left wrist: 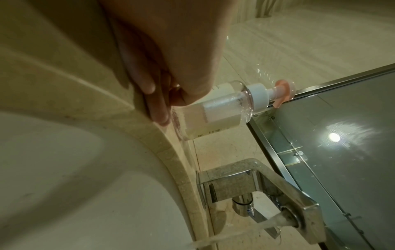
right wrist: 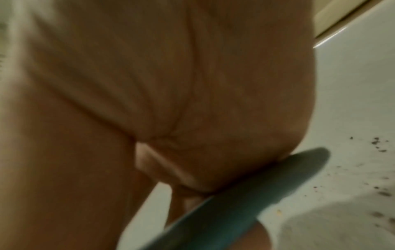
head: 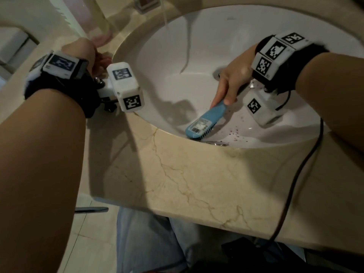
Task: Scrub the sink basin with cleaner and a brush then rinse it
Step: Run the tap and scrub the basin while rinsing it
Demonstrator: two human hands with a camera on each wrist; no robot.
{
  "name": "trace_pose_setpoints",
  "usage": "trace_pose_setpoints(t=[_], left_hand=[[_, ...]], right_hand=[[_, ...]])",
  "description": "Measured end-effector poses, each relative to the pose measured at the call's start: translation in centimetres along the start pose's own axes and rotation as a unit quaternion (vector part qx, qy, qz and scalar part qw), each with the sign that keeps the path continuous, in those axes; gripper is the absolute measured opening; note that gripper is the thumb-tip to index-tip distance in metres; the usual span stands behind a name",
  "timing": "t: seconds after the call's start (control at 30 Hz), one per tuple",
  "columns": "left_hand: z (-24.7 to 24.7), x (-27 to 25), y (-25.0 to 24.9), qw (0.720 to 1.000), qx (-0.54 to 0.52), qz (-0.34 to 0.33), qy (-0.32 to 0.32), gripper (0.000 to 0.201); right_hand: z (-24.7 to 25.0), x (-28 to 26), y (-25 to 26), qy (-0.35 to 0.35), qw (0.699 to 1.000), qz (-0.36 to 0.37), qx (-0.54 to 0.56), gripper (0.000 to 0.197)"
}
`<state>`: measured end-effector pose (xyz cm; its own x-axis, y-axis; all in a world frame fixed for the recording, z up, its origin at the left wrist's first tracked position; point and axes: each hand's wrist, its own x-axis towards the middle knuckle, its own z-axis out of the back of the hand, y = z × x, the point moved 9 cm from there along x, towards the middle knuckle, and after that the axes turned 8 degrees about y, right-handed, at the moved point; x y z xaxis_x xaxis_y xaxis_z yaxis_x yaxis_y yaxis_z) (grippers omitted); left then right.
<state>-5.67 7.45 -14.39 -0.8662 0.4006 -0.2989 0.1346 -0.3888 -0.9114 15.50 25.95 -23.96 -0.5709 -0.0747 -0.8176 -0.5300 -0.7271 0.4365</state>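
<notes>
Right hand (head: 232, 79) is gripping the blue brush (head: 206, 120) by its handle, fingers curled round it. Brush is lying diagonal on the basin's (head: 206, 56) near wall, head pointing toward the near rim, bristles against the porcelain. Left hand (head: 86, 54) is resting on the counter (head: 197, 178) beside the bottle (left wrist: 215, 110), fingers straight, holding nothing.

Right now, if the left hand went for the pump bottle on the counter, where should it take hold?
Grip the bottle round its clear straight body, below the white collar, coming from the sink side where the left hand already is. It stands upright on the counter; the pink pump head is narrow and would probably press down if grabbed.
</notes>
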Motion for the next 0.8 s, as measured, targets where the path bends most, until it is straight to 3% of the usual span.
trace_pose_setpoints(t=[0.07,0.17,0.3,0.37,0.53,0.6,0.73,0.8], left_hand=[[0.2,-0.2,-0.1,1.0,0.002,-0.001,-0.007,0.025],[-0.2,-0.4,-0.1,1.0,-0.007,-0.002,0.005,0.032],[-0.7,-0.7,-0.3,1.0,0.01,-0.01,0.022,0.037],[-0.7,-0.5,-0.4,0.999,0.013,-0.008,0.028,0.038],[0.1,0.2,-0.3,1.0,0.025,-0.008,0.007,0.032],[0.2,0.4,-0.2,0.999,0.043,0.0,0.004,0.033],[0.0,0.3,-0.4,0.999,0.049,-0.008,0.011,0.031],[-0.1,0.2,-0.4,0.999,0.039,-0.011,0.012,0.029]], right_hand=[[-0.3,0.1,0.0,0.012,1.0,-0.015,-0.021,0.033],[2.1,-0.1,-0.6,-0.1,0.987,-0.055,-0.114,0.038],[4.8,-1.1,-1.4,-0.234,0.97,-0.033,-0.064,0.035],[4.5,-0.6,-1.0,-0.213,0.975,-0.013,-0.06,0.033],[0.8,0.0,0.9,-0.019,0.998,0.017,-0.064,0.032],[1.0,-0.3,0.9,-0.04,0.995,-0.006,-0.094,0.033],[3.8,-1.5,0.7,-0.201,0.968,-0.043,-0.147,0.038],[4.5,-2.1,0.9,-0.225,0.959,-0.045,-0.164,0.038]])
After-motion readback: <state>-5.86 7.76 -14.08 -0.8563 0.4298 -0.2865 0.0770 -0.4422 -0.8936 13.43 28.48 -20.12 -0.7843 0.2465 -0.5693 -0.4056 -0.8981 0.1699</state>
